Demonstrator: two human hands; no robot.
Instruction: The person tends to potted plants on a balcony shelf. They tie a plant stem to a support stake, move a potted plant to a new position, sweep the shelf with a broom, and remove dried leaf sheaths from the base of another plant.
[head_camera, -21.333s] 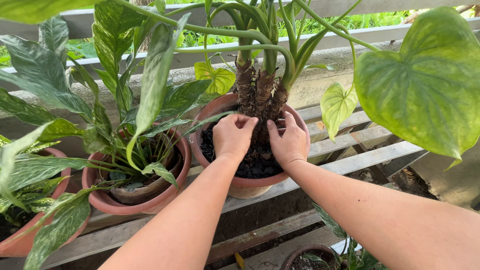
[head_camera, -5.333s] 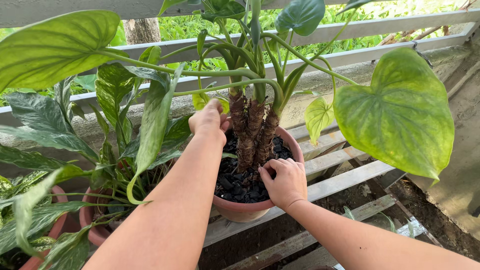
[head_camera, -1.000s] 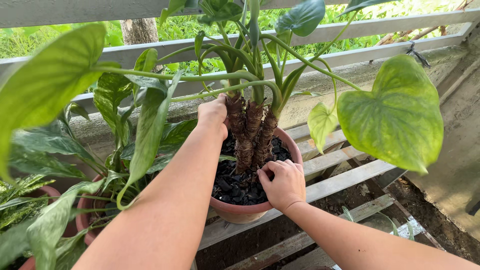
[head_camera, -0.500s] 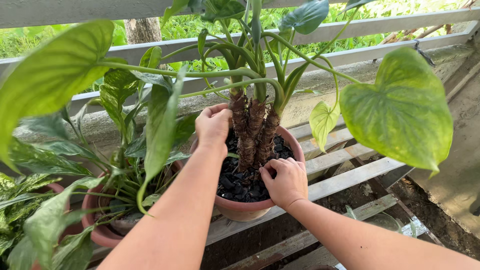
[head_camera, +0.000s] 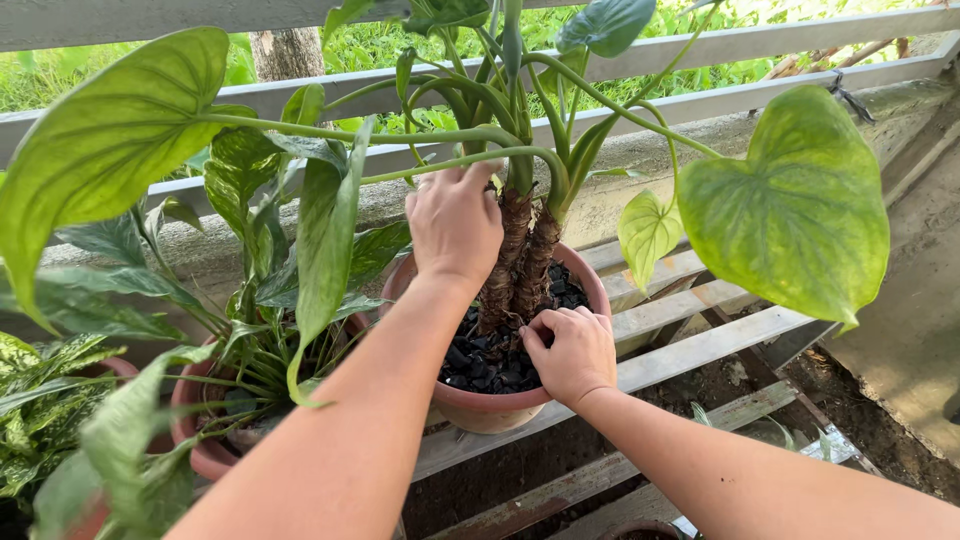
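Potted plant in clay pot on slatted bench: likely heavy, brittle rim, stiff trunks, so grip low; left hand fingers curled together behind trunks, right hand fingertips pinching at trunk base.

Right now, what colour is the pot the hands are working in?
The pot is terracotta, a dull reddish pink, filled with black chunks; the head view shows it.

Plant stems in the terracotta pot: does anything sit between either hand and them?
Nothing visible does. The left hand is already against the plant stems up high, and the right hand rests on the dark potting chunks at their base.
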